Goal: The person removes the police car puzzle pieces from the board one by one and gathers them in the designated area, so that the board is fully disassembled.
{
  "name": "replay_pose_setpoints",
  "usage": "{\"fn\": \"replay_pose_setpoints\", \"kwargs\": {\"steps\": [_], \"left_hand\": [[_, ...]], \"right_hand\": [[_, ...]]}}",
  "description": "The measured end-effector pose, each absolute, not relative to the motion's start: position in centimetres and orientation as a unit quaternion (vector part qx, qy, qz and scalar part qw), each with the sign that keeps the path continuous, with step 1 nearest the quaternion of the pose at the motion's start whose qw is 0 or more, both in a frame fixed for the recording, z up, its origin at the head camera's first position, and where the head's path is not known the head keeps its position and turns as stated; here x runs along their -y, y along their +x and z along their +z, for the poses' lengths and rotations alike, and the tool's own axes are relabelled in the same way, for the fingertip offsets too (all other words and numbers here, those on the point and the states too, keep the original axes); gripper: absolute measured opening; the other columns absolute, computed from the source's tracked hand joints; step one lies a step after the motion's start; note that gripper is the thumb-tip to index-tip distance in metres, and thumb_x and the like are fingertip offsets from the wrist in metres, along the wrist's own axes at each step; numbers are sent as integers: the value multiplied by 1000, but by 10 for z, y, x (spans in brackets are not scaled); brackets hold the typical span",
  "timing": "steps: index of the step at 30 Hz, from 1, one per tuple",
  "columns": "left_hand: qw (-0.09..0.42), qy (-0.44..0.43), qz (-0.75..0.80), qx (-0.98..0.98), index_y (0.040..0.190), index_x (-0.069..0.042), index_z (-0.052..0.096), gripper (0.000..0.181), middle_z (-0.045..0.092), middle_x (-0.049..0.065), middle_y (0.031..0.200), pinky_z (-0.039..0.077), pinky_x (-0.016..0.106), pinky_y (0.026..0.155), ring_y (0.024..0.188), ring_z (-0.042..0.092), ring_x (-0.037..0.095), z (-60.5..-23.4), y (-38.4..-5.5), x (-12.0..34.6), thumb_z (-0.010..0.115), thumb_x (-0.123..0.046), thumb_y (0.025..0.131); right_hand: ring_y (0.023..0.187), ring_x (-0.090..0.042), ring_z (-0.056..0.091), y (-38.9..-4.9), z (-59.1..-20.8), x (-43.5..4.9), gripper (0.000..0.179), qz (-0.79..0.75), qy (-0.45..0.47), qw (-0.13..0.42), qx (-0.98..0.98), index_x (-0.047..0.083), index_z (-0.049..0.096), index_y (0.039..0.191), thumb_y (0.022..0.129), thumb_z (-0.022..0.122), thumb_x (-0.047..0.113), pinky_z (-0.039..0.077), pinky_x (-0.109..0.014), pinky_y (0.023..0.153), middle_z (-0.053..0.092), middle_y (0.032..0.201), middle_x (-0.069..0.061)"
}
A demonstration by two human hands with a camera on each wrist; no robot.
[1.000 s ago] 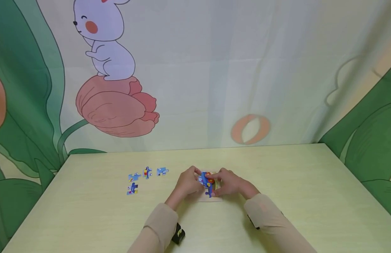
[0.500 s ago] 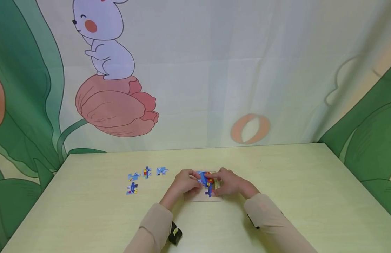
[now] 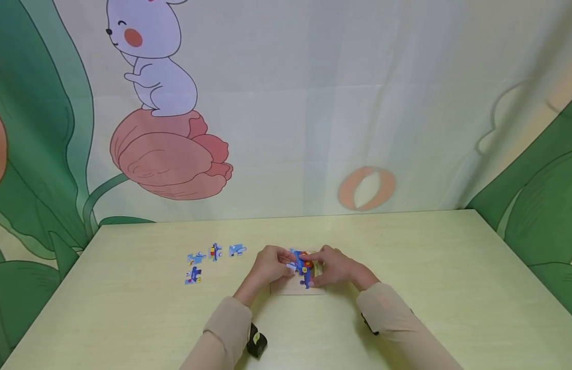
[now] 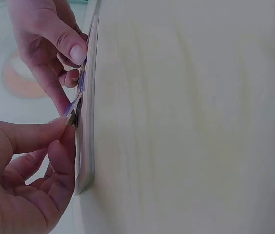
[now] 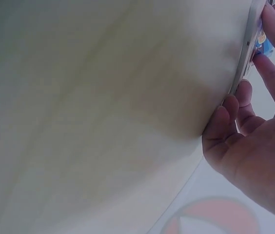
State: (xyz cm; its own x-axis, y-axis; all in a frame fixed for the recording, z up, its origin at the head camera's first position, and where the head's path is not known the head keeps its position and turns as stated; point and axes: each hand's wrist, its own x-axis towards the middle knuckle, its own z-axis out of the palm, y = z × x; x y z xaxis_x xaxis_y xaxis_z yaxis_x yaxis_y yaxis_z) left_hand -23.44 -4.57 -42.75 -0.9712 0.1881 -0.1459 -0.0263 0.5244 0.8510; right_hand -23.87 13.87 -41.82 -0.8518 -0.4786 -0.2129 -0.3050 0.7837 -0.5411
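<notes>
A thin puzzle board (image 3: pixel 286 288) lies flat on the table between both hands, with joined blue, red and yellow puzzle pieces (image 3: pixel 305 268) on its right part. My left hand (image 3: pixel 269 266) pinches a small light-blue puzzle piece (image 3: pixel 291 266) between thumb and finger at the left side of the joined ones. In the left wrist view that piece (image 4: pixel 72 114) is tilted, one edge up from the board. My right hand (image 3: pixel 334 267) rests on the joined pieces, index finger and thumb pressing them. In the right wrist view, its other fingers (image 5: pixel 229 105) touch the board's edge.
Several loose puzzle pieces (image 3: pixel 215 252) lie on the table (image 3: pixel 129 308) to the left of the board. Behind the table's far edge hangs a curtain (image 3: pixel 277 128) printed with a rabbit and flowers.
My left hand has shifted left from the joined pieces, uncovering the board's left part. The light-blue piece in its fingers now shows at their left side. My right hand stays in place.
</notes>
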Motion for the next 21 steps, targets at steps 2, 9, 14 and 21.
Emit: {"fn": "replay_pose_setpoints", "kwargs": {"steps": [2,9,14,21], "left_hand": [[112,51,488,-864,88,-3,68,18,56,4,76,41,20,51,69,48,15,-428,-235,47,71,3,72],[135,31,497,-857,87,-2,67,18,60,3,75,40,19,50,61,48,11,-428,-235,46,74,-1,70],[154,-6,502,-851,85,-1,67,17,58,3,68,39,19,46,50,45,9,-425,-234,43,74,-2,70],[167,-5,509,-845,89,0,67,19,57,4,72,40,19,46,50,46,9,-424,-236,48,73,2,70]], "right_hand": [[77,-21,35,-238,-418,-138,60,-253,-212,171,-928,16,54,128,73,76,19,26,-28,62,42,87,-8],[76,-21,34,-238,-418,-138,61,-249,-225,166,-927,19,52,130,74,76,19,26,-28,61,41,85,-8],[75,-21,33,-238,-417,-138,59,-241,-225,170,-929,19,54,128,73,76,23,24,-28,61,40,84,-7],[74,-21,32,-238,-418,-136,60,-237,-226,172,-929,18,54,128,73,76,23,23,-28,60,38,83,-6]]}}
